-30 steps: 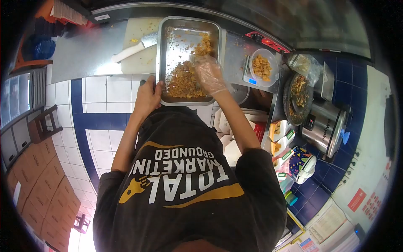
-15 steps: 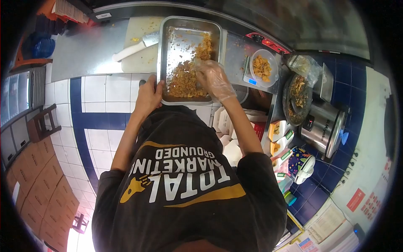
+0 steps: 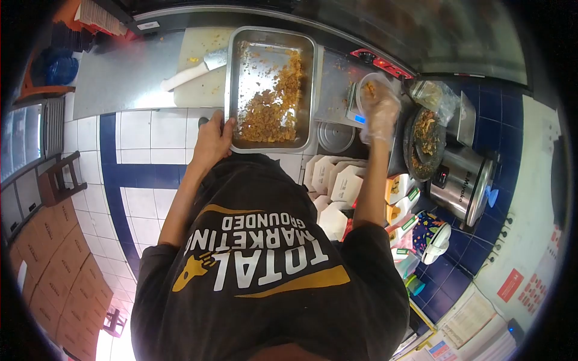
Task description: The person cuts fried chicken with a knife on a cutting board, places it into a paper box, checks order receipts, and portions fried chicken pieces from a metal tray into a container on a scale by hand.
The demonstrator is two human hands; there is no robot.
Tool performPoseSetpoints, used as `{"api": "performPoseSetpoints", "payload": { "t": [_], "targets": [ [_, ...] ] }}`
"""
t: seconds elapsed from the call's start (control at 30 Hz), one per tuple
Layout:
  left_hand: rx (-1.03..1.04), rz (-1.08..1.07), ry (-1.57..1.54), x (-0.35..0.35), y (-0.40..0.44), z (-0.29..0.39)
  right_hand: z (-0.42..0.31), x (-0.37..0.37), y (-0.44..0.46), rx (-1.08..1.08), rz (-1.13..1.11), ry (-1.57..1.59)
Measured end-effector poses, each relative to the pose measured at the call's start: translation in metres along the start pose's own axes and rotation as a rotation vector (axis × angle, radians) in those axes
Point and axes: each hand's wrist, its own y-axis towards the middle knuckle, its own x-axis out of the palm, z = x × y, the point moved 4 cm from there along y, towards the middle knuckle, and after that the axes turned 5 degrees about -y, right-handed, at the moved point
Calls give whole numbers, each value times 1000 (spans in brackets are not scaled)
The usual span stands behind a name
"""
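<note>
A deep metal tray (image 3: 227, 72) holds crumbly golden-brown food (image 3: 269, 115), heaped toward its near and right sides. My left hand (image 3: 214, 137) grips the tray's near left corner, thumb up along the rim. Over at the right, my right hand (image 3: 383, 111), in a clear plastic glove, is above a translucent round bowl (image 3: 360, 91). This bowl stands on a digital scale (image 3: 353, 113) with a lit blue display. Some brown food (image 3: 369, 88) shows in the bowl. The glove covers much of the bowl, and blur hides my right fingers.
A white-handled knife (image 3: 184, 77) lies on a cutting board (image 3: 205, 96) left of the tray. A stone mortar (image 3: 415, 153) with food, a steel cooker (image 3: 462, 186) and a plastic bag (image 3: 442, 96) stand at right. Open white boxes (image 3: 346, 183) and a round metal pan (image 3: 336, 137) are nearer me.
My right hand has left the food in the tray and moved right to the bowl on the scale. My left hand still holds the tray's corner.
</note>
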Motion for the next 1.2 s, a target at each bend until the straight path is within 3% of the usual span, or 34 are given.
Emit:
{"api": "performPoseSetpoints", "payload": {
  "t": [0.07,0.1,0.13,0.2,0.3,0.43,0.5,0.57,0.67,0.73,0.83,0.87,0.93,1.0,1.07,1.1,1.2],
  "targets": [
    [-14,-2,23,-1,-2,0,-80,7,-16,-270,-144,-42],
    [-17,-1,17,-1,-2,1,-114,25,-28,-230,-478,-51],
    [-16,-2,12,0,-2,2,-146,31,-45,-506,-278,252],
    [-2,-3,9,1,-1,0,-157,81,-67,-528,-472,157],
    [15,-11,8,2,-1,-1,-151,106,-79,-457,-532,62],
    [25,-10,-2,3,2,-8,-144,79,-71,-537,-306,123],
    [7,-13,0,2,1,-5,-132,51,-52,-287,-456,210],
    [3,-10,-6,3,2,-8,-91,17,-29,-277,-202,208],
    [-4,-8,27,2,1,-6,-14,-30,-15,38,26,245],
    [-6,-8,-7,2,1,-6,28,-45,-10,56,47,-10],
    [7,-15,-1,2,1,-7,24,-59,-18,71,21,17],
    [-11,-16,1,2,0,-3,14,-51,-21,168,-114,276],
    [-7,-12,10,2,3,-8,-39,-38,-32,-50,-158,250],
    [2,-13,6,2,1,-6,-90,-10,-47,-169,-338,221],
    [-6,-12,2,2,1,-7,-119,22,-56,22,-401,518],
    [-13,-9,-4,2,1,-7,-127,28,-59,15,-404,521],
    [-9,9,7,0,-1,-4,-141,65,-84,-449,-408,45]
  ]
}}
